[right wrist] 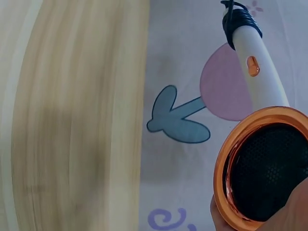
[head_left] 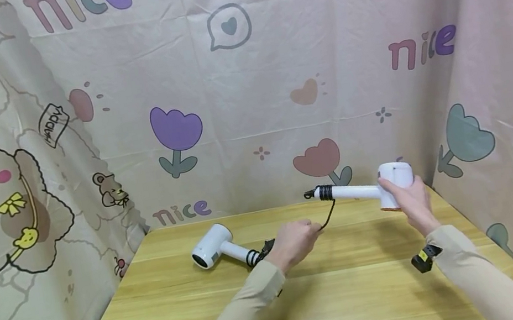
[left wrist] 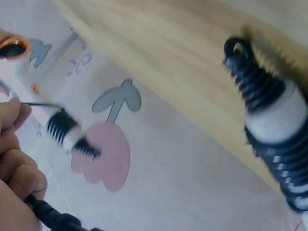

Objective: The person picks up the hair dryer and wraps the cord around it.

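My right hand [head_left: 413, 203] grips a white hair dryer [head_left: 354, 192] by its head, above the right part of the table. Its handle points left, with black cord [head_left: 325, 193] wound round the end. In the right wrist view the copper-rimmed mesh [right wrist: 264, 163] faces the camera, with fingers at its edge. A loose stretch of the cord [head_left: 331, 215] runs down to my left hand [head_left: 294, 240], which pinches it. A thicker black cord end [left wrist: 55, 216] comes out below that hand in the left wrist view.
A second white hair dryer [head_left: 216, 242] lies on the wooden table [head_left: 160, 315] at the left, its handle wrapped in black cord and partly behind my left hand. Printed fabric [head_left: 244, 83] hangs at the back and sides. A small black device [head_left: 423, 261] sits at my right wrist.
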Tool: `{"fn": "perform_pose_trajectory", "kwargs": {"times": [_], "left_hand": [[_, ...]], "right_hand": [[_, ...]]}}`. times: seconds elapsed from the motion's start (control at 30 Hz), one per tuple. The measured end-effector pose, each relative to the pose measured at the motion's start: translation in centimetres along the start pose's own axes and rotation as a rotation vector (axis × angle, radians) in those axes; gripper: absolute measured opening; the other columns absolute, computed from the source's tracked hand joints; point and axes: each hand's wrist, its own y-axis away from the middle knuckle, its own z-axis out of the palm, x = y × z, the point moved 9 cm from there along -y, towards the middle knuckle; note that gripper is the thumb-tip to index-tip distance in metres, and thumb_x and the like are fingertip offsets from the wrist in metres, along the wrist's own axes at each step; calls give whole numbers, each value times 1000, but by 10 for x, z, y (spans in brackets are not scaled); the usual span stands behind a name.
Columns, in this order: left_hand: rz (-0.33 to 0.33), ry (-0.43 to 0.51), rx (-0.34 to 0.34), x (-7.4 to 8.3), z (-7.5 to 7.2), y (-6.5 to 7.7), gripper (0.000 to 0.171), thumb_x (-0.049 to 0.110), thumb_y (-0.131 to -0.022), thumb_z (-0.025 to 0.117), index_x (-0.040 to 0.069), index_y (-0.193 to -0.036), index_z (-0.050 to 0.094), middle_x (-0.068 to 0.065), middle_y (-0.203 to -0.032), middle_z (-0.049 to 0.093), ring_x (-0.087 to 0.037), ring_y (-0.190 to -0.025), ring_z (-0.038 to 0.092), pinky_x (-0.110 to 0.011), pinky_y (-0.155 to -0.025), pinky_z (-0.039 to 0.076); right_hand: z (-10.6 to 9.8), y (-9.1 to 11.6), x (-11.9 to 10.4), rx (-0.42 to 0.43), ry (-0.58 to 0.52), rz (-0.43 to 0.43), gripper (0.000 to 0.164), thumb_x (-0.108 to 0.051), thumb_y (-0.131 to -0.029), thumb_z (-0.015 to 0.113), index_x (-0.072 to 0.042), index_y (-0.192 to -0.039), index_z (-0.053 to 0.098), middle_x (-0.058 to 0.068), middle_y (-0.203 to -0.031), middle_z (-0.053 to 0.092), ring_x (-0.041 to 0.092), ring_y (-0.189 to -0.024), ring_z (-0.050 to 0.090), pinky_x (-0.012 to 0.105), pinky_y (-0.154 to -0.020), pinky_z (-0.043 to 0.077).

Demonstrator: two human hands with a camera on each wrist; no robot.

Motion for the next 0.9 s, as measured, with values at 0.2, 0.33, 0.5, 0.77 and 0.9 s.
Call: {"fn": "perform_pose_trajectory", "kwargs": {"times": [0.2,0.33,0.5,0.77,0.9], "left_hand": [[11,-64,154,-13,-31,-7,12,33,-94,65,26,-91,74,11,-63,54,-1,-49,42,-15,-42,31],[0,-103,230,-20,-50,-12,9,34,-91,69,27,-90,74,10,-63,52,-3,-47,41,-16,-40,30],[19,-116,263,-23,-60,-14,9,34,-91,68,27,-88,73,10,-62,50,-4,-46,38,-16,-40,26],[-73,-22,338,-45,-63,-13,12,36,-89,70,25,-87,76,9,-69,62,-6,-52,56,-18,-43,38],[-145,35,348,-58,-62,-11,13,35,-87,72,24,-90,77,8,-72,64,-7,-53,56,-18,-43,38]], "right_hand": [[-3,0,-10,6,116,-128,97,-60,-82,69,-3,-149,28,23,-127,51,34,-106,55,27,-66,53],[2,2,-23,-46,204,-233,94,-59,-82,71,-4,-147,32,24,-120,55,35,-99,58,29,-64,54],[10,3,-34,-123,292,-316,95,-59,-80,73,-7,-148,32,23,-111,59,33,-89,62,32,-59,56],[22,3,-33,-303,275,-349,80,-48,-80,77,-2,-134,40,24,-109,59,27,-81,65,33,-58,59],[27,4,-31,-428,147,-356,75,-35,-83,78,0,-136,39,28,-112,57,26,-82,66,38,-61,60]]}}
